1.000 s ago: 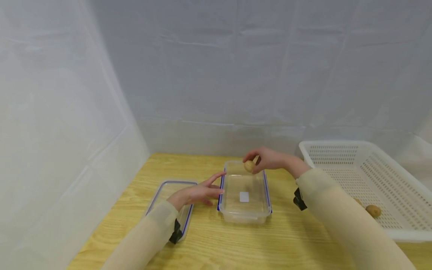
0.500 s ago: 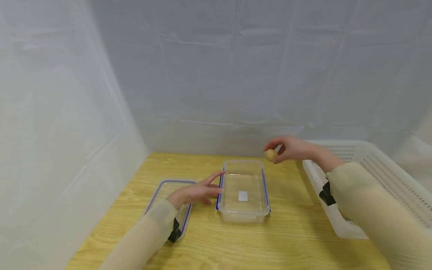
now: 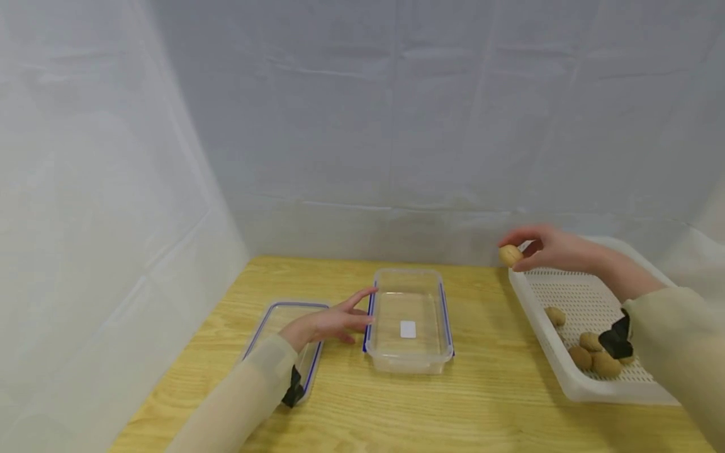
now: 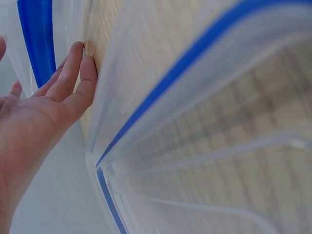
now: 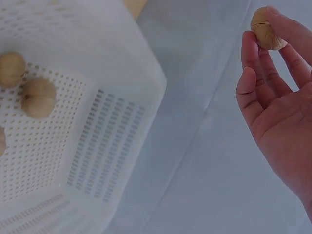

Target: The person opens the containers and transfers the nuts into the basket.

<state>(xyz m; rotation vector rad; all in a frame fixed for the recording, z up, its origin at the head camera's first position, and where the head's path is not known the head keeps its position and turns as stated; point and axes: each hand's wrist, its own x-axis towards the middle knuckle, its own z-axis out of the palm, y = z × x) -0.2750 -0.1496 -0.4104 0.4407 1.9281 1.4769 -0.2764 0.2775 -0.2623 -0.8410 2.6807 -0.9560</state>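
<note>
Between thumb and fingertips, my right hand [image 3: 557, 251] pinches a tan walnut [image 3: 511, 255] above the far left corner of the white basket [image 3: 544, 340]. A seam line shows on this walnut [image 5: 265, 30] in the right wrist view. My left hand [image 3: 331, 322] has its fingers extended against the left side of a clear plastic food container [image 3: 410, 358] with blue edges. A white label [image 3: 408, 329] shows through the container. Under my left wrist lies a clear lid [image 3: 300, 306] with a blue seal, partly hidden by the forearm.
Several walnuts [image 3: 606, 363] lie in the near left part of the perforated basket, partly covered by my right sleeve. The wooden table [image 3: 481, 402] ends at a grey-white sheet [image 3: 362, 126] behind, with another sheet [image 3: 113, 207] at the left.
My right hand has carried the walnut rightward from over the container to the basket's left rim. More walnuts in the basket show now. The left hand stays at the container.
</note>
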